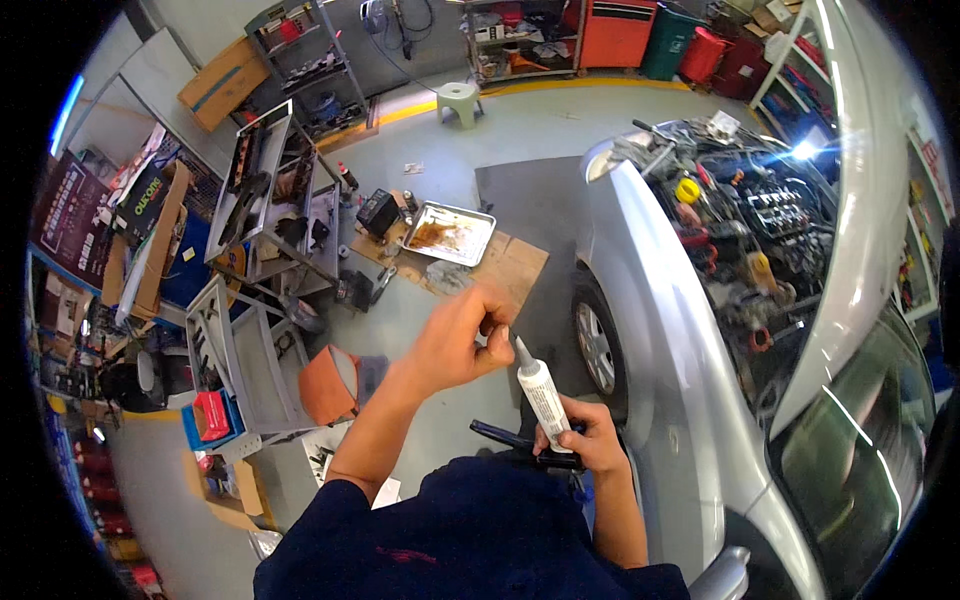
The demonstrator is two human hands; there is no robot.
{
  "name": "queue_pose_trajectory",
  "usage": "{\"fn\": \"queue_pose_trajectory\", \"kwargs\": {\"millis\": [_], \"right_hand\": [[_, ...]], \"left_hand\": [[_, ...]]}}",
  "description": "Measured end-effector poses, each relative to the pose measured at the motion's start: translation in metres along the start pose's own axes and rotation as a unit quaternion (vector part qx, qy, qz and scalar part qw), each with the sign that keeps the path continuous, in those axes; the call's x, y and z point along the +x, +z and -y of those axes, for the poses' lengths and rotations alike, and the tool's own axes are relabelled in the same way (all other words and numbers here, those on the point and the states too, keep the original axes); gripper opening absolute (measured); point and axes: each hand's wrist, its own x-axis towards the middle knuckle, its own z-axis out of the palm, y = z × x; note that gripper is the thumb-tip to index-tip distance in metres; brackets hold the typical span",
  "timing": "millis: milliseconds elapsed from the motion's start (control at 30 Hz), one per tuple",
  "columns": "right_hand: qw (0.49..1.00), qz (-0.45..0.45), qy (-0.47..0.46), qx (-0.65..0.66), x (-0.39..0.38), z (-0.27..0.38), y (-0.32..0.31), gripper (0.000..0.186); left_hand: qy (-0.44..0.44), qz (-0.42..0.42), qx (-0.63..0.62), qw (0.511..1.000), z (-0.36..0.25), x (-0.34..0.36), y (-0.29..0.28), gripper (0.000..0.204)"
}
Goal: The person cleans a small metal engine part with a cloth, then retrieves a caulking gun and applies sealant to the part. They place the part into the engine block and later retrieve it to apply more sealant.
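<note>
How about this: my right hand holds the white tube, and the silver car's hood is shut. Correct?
The hood isn't shut: the head view shows it raised, with the engine exposed. Your right hand does hold the white tube.

There are two hands (458,340) (594,437), one tube (543,395), one car (665,330) and one stool (459,94).

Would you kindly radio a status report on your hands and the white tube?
Right hand gripping white tube, at the end away from its nozzle. Left hand curled beside nozzle tip, contents unclear. Silver car at right; nothing seen blocking tube.
</note>
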Motion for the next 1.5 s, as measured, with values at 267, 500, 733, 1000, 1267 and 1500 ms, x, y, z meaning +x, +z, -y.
{"fn": "queue_pose_trajectory", "kwargs": {"millis": [267, 500, 733, 1000, 1267, 1500], "right_hand": [[0.998, 0.066, -0.015, 0.006, 0.227, 0.104, -0.126, 0.069], [0.997, 0.078, 0.018, 0.018, 0.402, 0.178, -0.226, 0.078], [0.999, 0.037, 0.014, -0.032, 0.586, 0.236, -0.315, 0.077], [1.0, 0.002, 0.003, -0.003, 0.751, 0.318, -0.419, 0.078], [0.999, -0.001, -0.045, 0.007, 0.91, 0.382, -0.571, 0.074], [0.998, 0.01, -0.051, 0.024, 1.045, 0.473, -0.704, 0.072]], "left_hand": [[-0.002, -0.032, 0.098, 0.995, 0.142, 0.212, -0.02, 0.023], [-0.061, -0.047, 0.061, 0.995, 0.279, 0.358, -0.032, 0.024], [-0.032, -0.071, 0.032, 0.996, 0.453, 0.503, -0.044, 0.023], [-0.043, 0.012, -0.061, 0.997, 0.598, 0.69, -0.039, 0.015], [-0.016, 0.045, -0.114, 0.992, 0.741, 0.882, -0.001, 0.02], [-0.015, 0.155, 0.017, 0.988, 0.825, 1.077, 0.021, 0.011]]}}
